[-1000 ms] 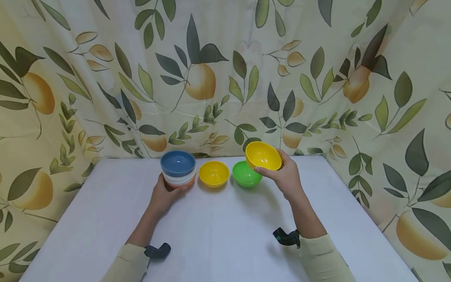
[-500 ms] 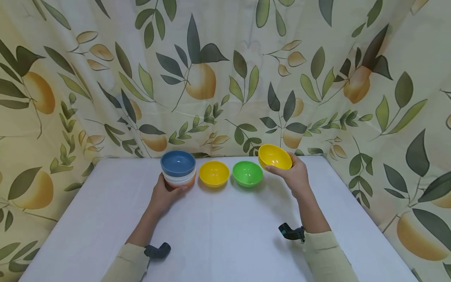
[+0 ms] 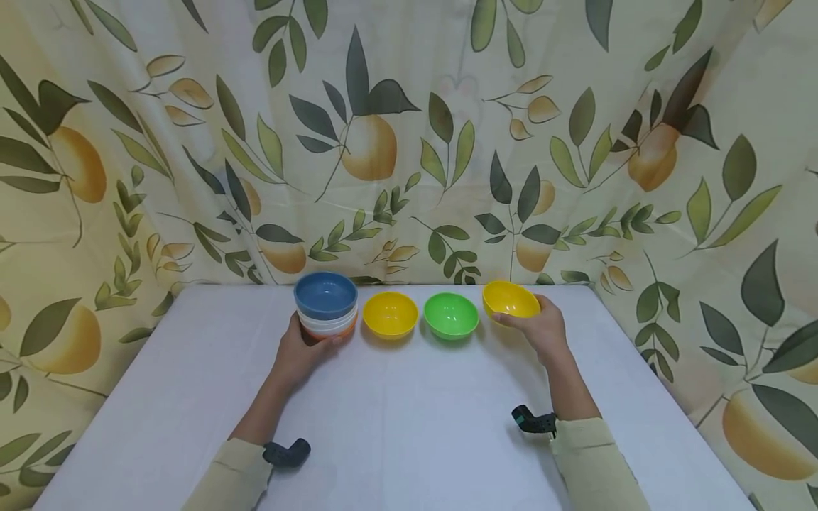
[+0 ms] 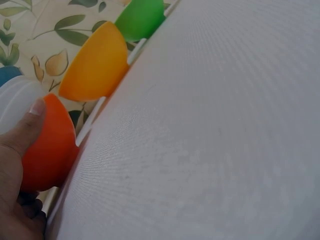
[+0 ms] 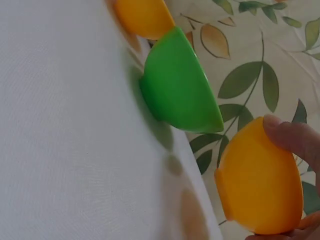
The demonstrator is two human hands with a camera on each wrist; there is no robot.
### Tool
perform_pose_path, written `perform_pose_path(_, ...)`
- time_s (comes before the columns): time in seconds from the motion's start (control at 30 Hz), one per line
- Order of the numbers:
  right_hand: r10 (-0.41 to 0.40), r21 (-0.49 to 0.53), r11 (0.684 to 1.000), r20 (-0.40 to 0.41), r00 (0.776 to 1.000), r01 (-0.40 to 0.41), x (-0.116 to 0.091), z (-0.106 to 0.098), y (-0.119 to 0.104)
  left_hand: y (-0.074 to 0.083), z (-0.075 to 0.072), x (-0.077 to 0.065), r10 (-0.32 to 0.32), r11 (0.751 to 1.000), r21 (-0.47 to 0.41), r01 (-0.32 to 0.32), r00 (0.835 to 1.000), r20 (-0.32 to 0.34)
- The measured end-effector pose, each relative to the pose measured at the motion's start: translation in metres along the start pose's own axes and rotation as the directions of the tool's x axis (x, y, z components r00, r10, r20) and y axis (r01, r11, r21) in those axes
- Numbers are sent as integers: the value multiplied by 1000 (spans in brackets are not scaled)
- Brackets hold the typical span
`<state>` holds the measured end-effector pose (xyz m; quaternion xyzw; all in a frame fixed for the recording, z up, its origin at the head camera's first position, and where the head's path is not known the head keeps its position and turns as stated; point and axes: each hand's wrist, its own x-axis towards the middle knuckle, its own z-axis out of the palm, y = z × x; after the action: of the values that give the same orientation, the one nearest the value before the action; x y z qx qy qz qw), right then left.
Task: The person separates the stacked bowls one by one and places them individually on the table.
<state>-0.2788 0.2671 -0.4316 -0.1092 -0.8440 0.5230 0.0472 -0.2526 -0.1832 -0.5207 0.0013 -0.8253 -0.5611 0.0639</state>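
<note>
At the back left of the table stands a stack of bowls, with a blue bowl [image 3: 326,295] on top, white ones in the middle and an orange bowl [image 4: 52,147] at the bottom. My left hand [image 3: 305,355] grips the stack low down, its thumb along the orange bowl. My right hand [image 3: 540,328] holds a yellow bowl [image 5: 262,180] by its side, thumb at the rim. In the right wrist view that bowl hangs tilted, apart from the tabletop. Between the hands sit another yellow bowl [image 3: 390,315] and a green bowl [image 3: 451,316], both upright.
A white cloth covers the table [image 3: 383,426], whose back edge runs just behind the bowls. Behind it and at both sides hangs a curtain [image 3: 409,142] printed with fruit and leaves. A dark camera is strapped to each wrist.
My right hand has carried its yellow bowl rightward from over the green bowl, then lowered it to the green bowl's right. The left hand has kept its grip on the stack.
</note>
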Motion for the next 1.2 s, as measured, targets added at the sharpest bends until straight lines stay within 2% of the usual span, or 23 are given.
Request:
perform_pose_path(0.5,112,-85,990,3,994,-111,12,1,16,3,-2,2,-2,1000,-5,2,1000,8)
perform_pose_path(0.63,119,-114,987,18,993,-116,11,1,18,2,-2,1,-6,1000,1,6,1000,11)
perform_pose_path(0.83,145,-154,979,58,988,-135,7,-1,13,1,-2,-1,-2,1000,-12,3,1000,18)
perform_pose_path(1.0,169,-212,965,58,984,-153,4,-2,9,0,-2,0,14,1000,-18,-14,1000,15)
perform_pose_path(1.2,178,-234,959,59,982,-159,3,-3,8,1,-1,0,1,1000,-13,-1,1000,10)
